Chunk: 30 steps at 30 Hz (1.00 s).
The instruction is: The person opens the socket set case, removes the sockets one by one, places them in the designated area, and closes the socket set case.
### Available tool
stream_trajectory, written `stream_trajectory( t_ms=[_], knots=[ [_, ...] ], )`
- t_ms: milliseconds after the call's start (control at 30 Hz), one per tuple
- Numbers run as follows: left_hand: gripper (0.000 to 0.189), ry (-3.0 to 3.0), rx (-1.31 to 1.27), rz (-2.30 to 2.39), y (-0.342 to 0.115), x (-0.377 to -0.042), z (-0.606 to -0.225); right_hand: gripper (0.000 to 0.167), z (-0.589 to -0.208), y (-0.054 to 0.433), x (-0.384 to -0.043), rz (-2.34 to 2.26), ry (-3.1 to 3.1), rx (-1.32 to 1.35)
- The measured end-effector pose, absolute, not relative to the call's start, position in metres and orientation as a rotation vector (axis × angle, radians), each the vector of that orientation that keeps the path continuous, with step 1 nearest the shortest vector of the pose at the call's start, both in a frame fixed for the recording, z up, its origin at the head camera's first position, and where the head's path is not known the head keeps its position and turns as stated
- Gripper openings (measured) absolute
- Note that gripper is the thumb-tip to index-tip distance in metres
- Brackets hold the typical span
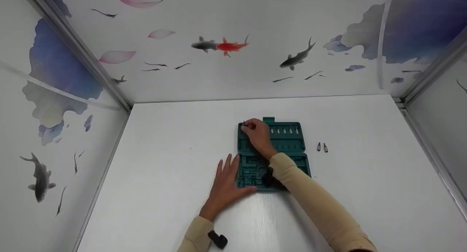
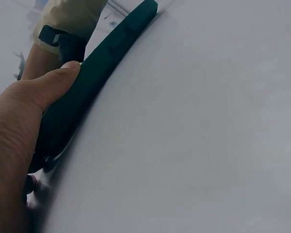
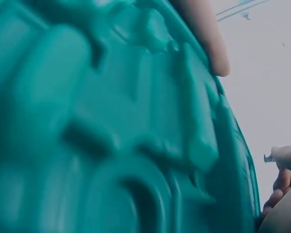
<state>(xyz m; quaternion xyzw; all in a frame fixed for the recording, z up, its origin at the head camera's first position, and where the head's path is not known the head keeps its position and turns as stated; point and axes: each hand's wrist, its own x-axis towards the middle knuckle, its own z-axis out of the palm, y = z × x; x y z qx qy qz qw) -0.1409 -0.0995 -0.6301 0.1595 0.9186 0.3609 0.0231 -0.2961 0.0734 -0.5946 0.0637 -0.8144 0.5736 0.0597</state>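
A green plastic tool case (image 1: 271, 145) lies opened flat, its moulded slots facing up. Over the upper left corner of its far half, my right hand (image 1: 258, 133) pinches a small metal bit (image 3: 268, 158) between thumb and fingertips. My left hand (image 1: 226, 182) lies against the near half, straight fingers along the left side and thumb on the front edge. In the left wrist view that thumb (image 2: 63, 77) rests on the case's side wall (image 2: 94, 73). Several small silver bits (image 1: 284, 131) stand in a row in the far half. My right forearm hides part of the near half.
Two small metal bits (image 1: 322, 147) lie on the white table (image 1: 164, 153) to the right of the case. Printed panels wall in the table at the back (image 1: 255, 80) and on both sides. A small black camera (image 1: 218, 240) sits on my left wrist.
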Motion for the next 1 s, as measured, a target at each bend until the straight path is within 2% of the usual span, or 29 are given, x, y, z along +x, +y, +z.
stream_trajectory(
  t_ms=[467, 1000],
  knots=[
    [0.124, 2.839, 0.467, 1.117, -0.097, -0.139, -0.630, 0.020, -0.581, 0.152, -0.272, 1.734, -2.480, 0.283],
    [0.124, 2.867, 0.503, 1.102, -0.096, -0.141, -0.630, 0.025, -0.576, 0.221, -0.249, 1.640, -2.607, 0.093]
  ],
)
